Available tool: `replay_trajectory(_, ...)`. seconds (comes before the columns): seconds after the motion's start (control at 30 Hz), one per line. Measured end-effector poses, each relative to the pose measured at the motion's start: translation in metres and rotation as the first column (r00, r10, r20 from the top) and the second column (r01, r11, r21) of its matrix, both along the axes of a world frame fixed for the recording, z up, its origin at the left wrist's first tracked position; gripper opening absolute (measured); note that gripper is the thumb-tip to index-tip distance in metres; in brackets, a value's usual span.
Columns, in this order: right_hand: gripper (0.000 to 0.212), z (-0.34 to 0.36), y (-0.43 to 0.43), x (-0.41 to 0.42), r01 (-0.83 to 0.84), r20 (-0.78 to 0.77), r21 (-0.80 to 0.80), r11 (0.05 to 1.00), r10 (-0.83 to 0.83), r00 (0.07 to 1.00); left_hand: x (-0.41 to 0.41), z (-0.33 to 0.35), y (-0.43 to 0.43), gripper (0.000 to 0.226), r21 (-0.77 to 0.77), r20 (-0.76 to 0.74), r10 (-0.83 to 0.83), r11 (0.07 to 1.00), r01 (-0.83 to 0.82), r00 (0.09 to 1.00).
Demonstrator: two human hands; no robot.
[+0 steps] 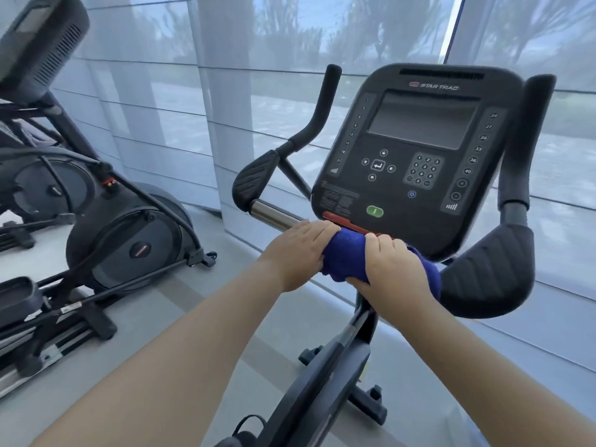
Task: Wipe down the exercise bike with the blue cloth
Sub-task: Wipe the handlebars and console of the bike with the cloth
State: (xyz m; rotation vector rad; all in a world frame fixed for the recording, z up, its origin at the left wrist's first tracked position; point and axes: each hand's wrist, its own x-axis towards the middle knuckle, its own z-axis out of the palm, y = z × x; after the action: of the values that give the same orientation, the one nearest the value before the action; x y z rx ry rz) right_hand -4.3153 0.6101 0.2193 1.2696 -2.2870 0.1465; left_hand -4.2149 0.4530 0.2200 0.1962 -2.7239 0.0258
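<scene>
Both hands on the blue cloth (346,258), which is wrapped around the exercise bike's (325,366) handlebar crossbar, directly below the console (416,156). Left hand (295,256) grips the cloth's left end, fingers curled over the bar next to the bare chrome section (271,214). Right hand (393,272) clamps the cloth's right part, thumb on top; cloth bunches out past it toward the right elbow pad (490,269). Hands sit side by side, a strip of cloth showing between them. Console screen is dark, green button (374,211) just above the cloth. Left elbow pad (254,177) left of the console, both upright grips flank it. Elliptical trainer (96,221) stands well left of the console, near the sheer window blinds (225,75).
</scene>
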Motion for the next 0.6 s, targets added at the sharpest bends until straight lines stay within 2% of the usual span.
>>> replay_trajectory(0.13, 0.063, 0.006, -0.025, 0.014, 0.124, 0.019, 0.085, 0.989, -0.126, 0.992, 0.004, -0.001, -0.016, 0.054, 0.066, -0.029, -0.004, 0.998, 0.006, 1.0)
replay_trajectory(0.37, 0.063, 0.01, -0.035, 0.027, 0.303, 0.03, 0.14, 0.943, -0.31, 0.95, 0.0, -0.007, -0.027, 0.057, 0.07, -0.083, -0.078, 0.994, 0.084, 0.993)
replay_trajectory(0.6, 0.062, 0.012, -0.041, 0.031, 0.361, 0.053, 0.145, 0.921, -0.372, 0.927, -0.003, -0.01, -0.032, 0.06, 0.063, -0.098, -0.091, 0.993, 0.098, 0.991)
